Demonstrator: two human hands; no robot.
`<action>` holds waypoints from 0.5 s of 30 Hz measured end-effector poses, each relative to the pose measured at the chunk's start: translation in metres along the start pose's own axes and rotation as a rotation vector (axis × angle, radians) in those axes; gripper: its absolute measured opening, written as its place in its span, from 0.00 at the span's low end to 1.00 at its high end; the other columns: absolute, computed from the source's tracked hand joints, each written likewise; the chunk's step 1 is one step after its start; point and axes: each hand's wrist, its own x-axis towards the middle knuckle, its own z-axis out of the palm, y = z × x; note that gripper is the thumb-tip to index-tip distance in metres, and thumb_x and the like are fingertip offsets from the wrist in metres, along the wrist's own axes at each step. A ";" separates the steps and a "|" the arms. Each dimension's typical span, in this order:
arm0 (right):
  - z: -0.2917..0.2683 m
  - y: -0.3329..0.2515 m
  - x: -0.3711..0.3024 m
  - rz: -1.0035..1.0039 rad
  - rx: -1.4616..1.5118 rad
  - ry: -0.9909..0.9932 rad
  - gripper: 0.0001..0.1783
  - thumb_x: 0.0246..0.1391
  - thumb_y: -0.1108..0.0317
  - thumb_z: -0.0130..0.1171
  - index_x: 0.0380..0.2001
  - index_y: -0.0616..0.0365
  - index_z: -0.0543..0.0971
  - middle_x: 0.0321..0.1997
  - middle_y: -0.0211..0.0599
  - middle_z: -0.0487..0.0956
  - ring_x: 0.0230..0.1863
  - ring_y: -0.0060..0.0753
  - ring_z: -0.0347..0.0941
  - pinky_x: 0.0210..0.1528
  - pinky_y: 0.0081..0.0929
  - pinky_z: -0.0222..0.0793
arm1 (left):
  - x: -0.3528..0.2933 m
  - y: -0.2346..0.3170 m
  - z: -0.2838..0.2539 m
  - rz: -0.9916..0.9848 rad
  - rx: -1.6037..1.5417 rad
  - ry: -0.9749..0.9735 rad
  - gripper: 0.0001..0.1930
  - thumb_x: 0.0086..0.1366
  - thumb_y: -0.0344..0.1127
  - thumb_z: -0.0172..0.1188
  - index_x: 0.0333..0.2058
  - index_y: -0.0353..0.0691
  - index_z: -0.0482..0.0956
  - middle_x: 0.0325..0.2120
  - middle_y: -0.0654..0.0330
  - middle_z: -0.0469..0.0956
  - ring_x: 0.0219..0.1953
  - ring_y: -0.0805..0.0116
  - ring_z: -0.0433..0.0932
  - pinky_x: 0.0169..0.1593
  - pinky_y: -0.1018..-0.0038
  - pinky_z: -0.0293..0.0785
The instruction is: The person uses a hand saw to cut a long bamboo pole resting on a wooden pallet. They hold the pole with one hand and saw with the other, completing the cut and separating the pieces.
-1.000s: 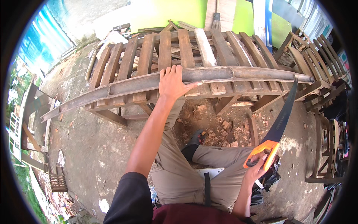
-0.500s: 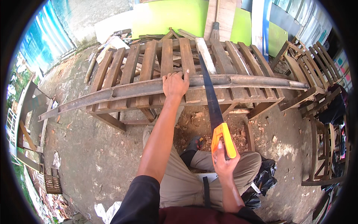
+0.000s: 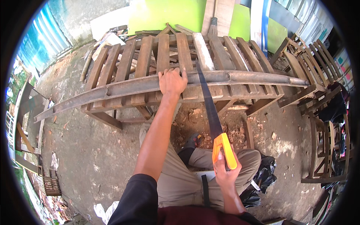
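Note:
A long split bamboo pole [image 3: 131, 86], hollow side up with its nodes showing, lies across a slatted wooden bench [image 3: 163, 52]. My left hand [image 3: 172, 81] presses down on it near the middle, fingers curled over the far edge. In my right hand [image 3: 227, 172] is the orange handle of a hand saw [image 3: 210, 103], gripped closed. The dark blade slants up and away from me and crosses the bamboo just right of my left hand, its tip reaching past the far edge. The bamboo is in one piece as far as I see; any cut is too small to tell.
Wood shavings [image 3: 240, 131] litter the ground under the bench. More slatted wooden furniture [image 3: 318, 90] stands at the right, close to the bamboo's end. A black plastic bag [image 3: 267, 172] lies beside my right knee. Behind the bench are scrap wood and a broom [image 3: 213, 27].
The saw has been drawn back toward me, so less of its blade reaches past the bamboo. My left hand stays on the bamboo. The whole view has shifted slightly.

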 end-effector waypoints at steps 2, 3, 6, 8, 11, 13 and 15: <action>-0.001 -0.007 0.003 -0.048 -0.060 -0.002 0.24 0.63 0.74 0.60 0.60 0.72 0.73 0.51 0.46 0.83 0.50 0.27 0.79 0.53 0.24 0.73 | -0.002 -0.001 0.000 0.021 -0.023 0.035 0.22 0.70 0.50 0.51 0.32 0.39 0.85 0.38 0.51 0.85 0.48 0.54 0.79 0.59 0.56 0.64; 0.001 -0.013 0.005 -0.017 -0.036 -0.006 0.23 0.63 0.74 0.60 0.60 0.72 0.74 0.51 0.46 0.83 0.51 0.27 0.79 0.53 0.24 0.73 | -0.002 0.000 0.000 0.028 -0.023 0.039 0.22 0.71 0.50 0.50 0.32 0.38 0.85 0.37 0.52 0.85 0.47 0.54 0.79 0.58 0.58 0.64; 0.010 -0.043 0.021 0.057 -0.001 -0.053 0.22 0.64 0.73 0.60 0.59 0.72 0.75 0.51 0.45 0.84 0.51 0.26 0.79 0.53 0.24 0.73 | -0.002 0.000 0.002 0.050 -0.026 0.078 0.22 0.71 0.48 0.50 0.31 0.37 0.85 0.35 0.53 0.85 0.45 0.55 0.79 0.55 0.60 0.65; 0.010 -0.071 0.031 0.085 -0.028 -0.091 0.21 0.64 0.73 0.60 0.58 0.71 0.76 0.49 0.44 0.84 0.50 0.25 0.79 0.52 0.24 0.73 | -0.005 -0.004 0.006 0.077 -0.031 0.129 0.22 0.71 0.47 0.50 0.30 0.37 0.85 0.35 0.53 0.85 0.44 0.55 0.79 0.55 0.59 0.65; 0.003 -0.085 0.044 0.118 -0.079 -0.064 0.19 0.65 0.71 0.61 0.55 0.70 0.78 0.45 0.42 0.85 0.46 0.23 0.79 0.50 0.24 0.73 | -0.005 -0.007 0.005 0.065 -0.044 0.134 0.21 0.71 0.47 0.51 0.30 0.37 0.85 0.35 0.52 0.85 0.44 0.55 0.79 0.55 0.60 0.65; -0.007 -0.064 0.051 0.106 -0.075 -0.002 0.17 0.66 0.70 0.60 0.53 0.70 0.79 0.41 0.37 0.84 0.43 0.20 0.77 0.47 0.22 0.73 | -0.002 -0.004 0.002 0.048 -0.013 0.067 0.21 0.71 0.47 0.50 0.33 0.38 0.85 0.37 0.52 0.85 0.46 0.54 0.79 0.57 0.57 0.64; -0.014 -0.029 0.056 0.040 -0.032 0.046 0.15 0.67 0.70 0.59 0.51 0.70 0.79 0.39 0.33 0.82 0.40 0.18 0.74 0.44 0.21 0.72 | 0.003 0.001 -0.002 0.049 -0.005 0.051 0.21 0.72 0.48 0.49 0.34 0.38 0.85 0.38 0.52 0.85 0.48 0.54 0.79 0.58 0.56 0.64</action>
